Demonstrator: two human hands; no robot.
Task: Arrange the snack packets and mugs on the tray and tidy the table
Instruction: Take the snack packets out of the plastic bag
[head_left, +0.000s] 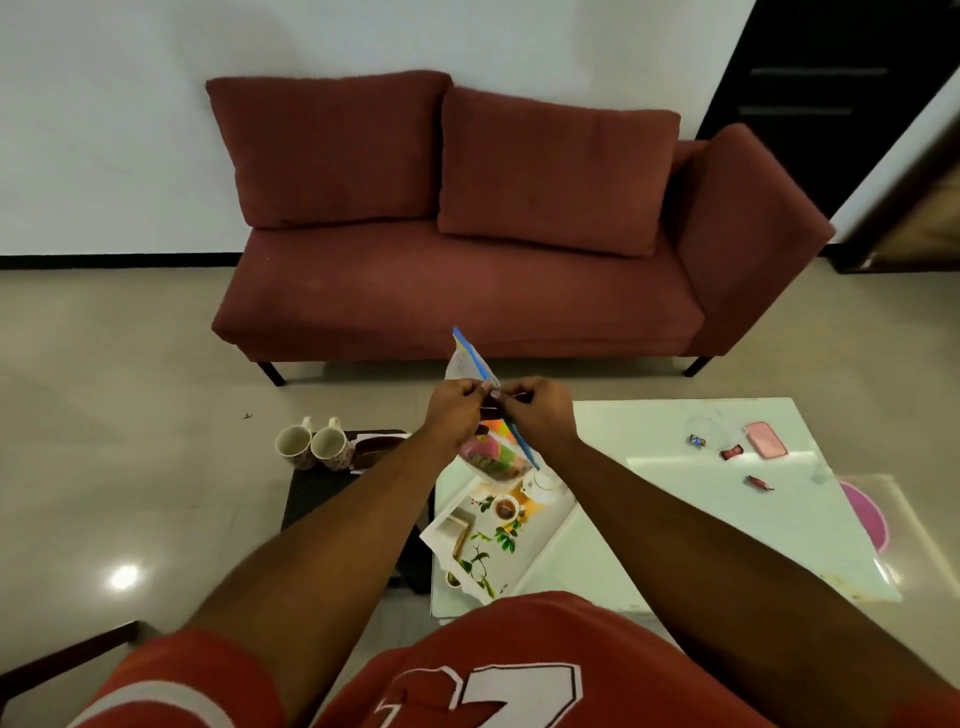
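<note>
A clear zip bag (470, 366) with a blue seal strip and colourful snack packets inside hangs above the white floral tray (485, 540). My left hand (454, 408) and my right hand (540, 410) both pinch the bag's top edge, close together. The bag's lower part (493, 457) shows between my forearms. The tray lies on the glass table's (675, 519) left end. Two floral mugs (314, 446) stand side by side on a dark low stool (322, 488) to the left of the table.
A pink phone (765, 439) and three small wrapped candies (731, 453) lie on the table's right part. A pink round object (866, 514) shows under the glass at right. A red sofa (467, 280) stands beyond the table.
</note>
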